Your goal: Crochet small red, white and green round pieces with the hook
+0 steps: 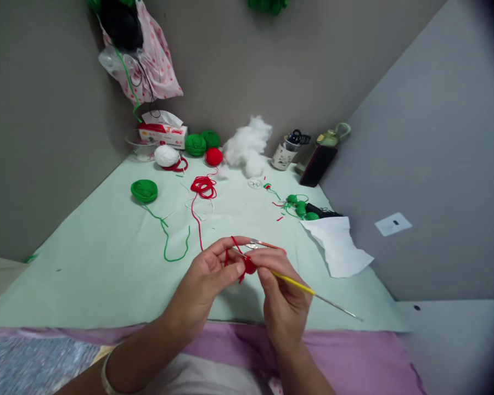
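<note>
Between my hands is a small red crochet piece [250,266], partly covered by fingers. My left hand [208,277] pinches its left side, with red yarn [196,211] looped over the raised index finger. That strand runs back to a loose red coil [203,187] on the table. My right hand [286,291] grips a crochet hook [294,282] with a yellow handle, its bare metal end pointing toward the lower right. The hook's working tip meets the red piece, though fingers hide the exact stitch. Just beyond my fingers lie small scissors [267,244] with orange handles.
At left sits a green yarn ball [144,190] with a trailing tail. Along the back stand a tissue box [163,135], white stuffing [247,145], a pen cup [285,153] and a bottle [327,137]. Small green crocheted pieces [300,207] and white paper [337,247] lie at right.
</note>
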Action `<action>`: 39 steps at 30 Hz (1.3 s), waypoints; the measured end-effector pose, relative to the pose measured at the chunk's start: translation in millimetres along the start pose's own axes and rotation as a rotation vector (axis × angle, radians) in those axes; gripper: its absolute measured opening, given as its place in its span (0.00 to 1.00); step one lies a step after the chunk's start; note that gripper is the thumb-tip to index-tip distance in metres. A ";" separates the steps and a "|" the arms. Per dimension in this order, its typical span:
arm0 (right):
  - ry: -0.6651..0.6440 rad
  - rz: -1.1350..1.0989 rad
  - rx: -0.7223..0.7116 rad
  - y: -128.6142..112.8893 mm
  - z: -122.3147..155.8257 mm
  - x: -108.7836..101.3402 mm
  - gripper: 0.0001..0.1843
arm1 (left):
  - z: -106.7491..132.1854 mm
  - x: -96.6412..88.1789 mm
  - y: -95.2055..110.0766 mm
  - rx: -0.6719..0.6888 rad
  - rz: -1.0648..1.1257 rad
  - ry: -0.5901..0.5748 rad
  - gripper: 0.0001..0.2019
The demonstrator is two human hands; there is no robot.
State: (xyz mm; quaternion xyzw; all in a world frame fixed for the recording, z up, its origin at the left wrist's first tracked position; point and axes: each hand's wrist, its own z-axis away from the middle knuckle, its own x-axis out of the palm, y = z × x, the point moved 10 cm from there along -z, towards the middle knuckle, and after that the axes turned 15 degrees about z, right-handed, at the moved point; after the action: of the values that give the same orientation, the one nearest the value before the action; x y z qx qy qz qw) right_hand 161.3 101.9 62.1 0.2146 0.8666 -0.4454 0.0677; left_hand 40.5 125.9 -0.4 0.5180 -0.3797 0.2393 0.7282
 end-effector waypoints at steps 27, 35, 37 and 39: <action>0.069 0.314 -0.196 -15.0 16.2 -1.0 0.20 | 0.6 -6.7 -8.1 0.002 0.089 0.067 0.18; 0.128 0.107 -0.023 4.0 12.8 -17.9 0.13 | -3.8 -11.6 -15.4 -0.160 0.252 0.109 0.15; 0.158 -0.029 0.067 10.9 9.2 -21.7 0.11 | -5.1 -9.5 -7.7 -0.080 0.157 0.087 0.15; 0.139 -0.018 0.080 10.5 7.9 -18.2 0.11 | -4.7 -5.1 -2.5 0.008 0.052 0.054 0.17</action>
State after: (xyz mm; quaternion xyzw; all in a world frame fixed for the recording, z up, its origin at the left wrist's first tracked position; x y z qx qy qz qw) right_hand 181.6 95.3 55.2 0.2396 0.8526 -0.4643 -0.0054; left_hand 40.8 129.6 -6.7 0.5043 -0.3719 0.2736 0.7297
